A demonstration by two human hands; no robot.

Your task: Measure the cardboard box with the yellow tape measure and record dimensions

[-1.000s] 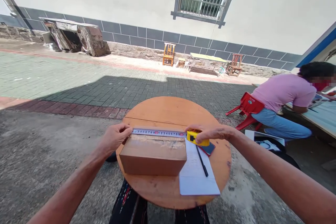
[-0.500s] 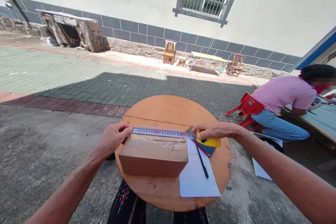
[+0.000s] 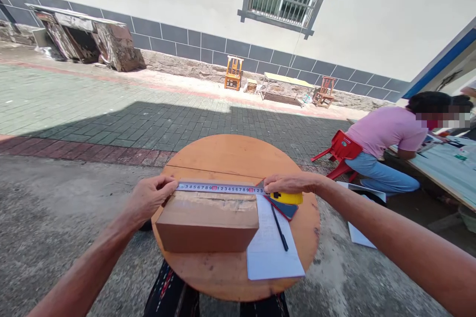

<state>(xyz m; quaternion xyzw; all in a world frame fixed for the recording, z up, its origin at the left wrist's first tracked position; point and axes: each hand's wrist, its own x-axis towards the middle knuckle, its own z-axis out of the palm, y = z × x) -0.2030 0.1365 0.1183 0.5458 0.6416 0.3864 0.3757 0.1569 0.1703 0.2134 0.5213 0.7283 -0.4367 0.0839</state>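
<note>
On the round wooden table a brown cardboard box (image 3: 208, 225) lies in front of me. A tape measure's blade (image 3: 223, 188) stretches along the far top edge of the box. My left hand (image 3: 153, 197) pinches the blade's end at the box's left corner. Just past the right corner, the fingers of my right hand (image 3: 288, 182) are closed on the blade beside the yellow tape measure case (image 3: 285, 199), which sits under that hand. Below the case, a dark red-edged phone-like object (image 3: 284, 209) lies on white paper (image 3: 273, 262), with a black pen (image 3: 279, 228) across the sheet.
The round table (image 3: 238, 151) stands over my knees on concrete ground. To the right, a person in a pink shirt (image 3: 386, 129) sits on a red chair (image 3: 344, 146) at another table (image 3: 442, 173). Wooden chairs (image 3: 233, 74) and a low yellow-topped table (image 3: 288, 80) stand by the wall.
The view has turned slightly right, so everything sits a little further left. My right fingers have slid a short way left along the blade, covering more of its numbers. The left hand keeps its pinch.
</note>
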